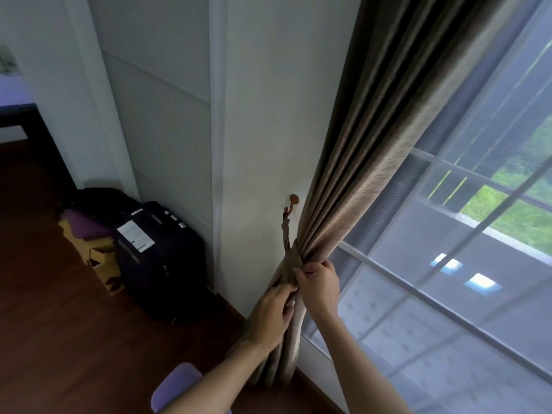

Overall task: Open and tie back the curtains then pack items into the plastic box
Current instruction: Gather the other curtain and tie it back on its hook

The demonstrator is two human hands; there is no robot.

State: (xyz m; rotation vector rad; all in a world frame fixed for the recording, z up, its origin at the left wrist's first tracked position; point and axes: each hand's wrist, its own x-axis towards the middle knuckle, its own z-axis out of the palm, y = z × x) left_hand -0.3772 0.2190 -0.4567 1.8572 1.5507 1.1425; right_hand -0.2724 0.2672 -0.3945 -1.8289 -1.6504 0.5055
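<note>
The brown pleated fabric curtain (355, 162) is gathered against the white wall, bunched at 6 o'clock from the round brown wall hook (294, 199). A matching tie-back strap (286, 231) hangs from that hook. The left hand (273, 313) and right hand (319, 286) both pinch the strap around the bunch. A dark suitcase (161, 258) stands at 9 o'clock.

We count one brown curtain (355, 162), one tieback (287, 243), one wall hook (293, 201), two hands, one dark suitcase (161, 258), one window (466, 264).
</note>
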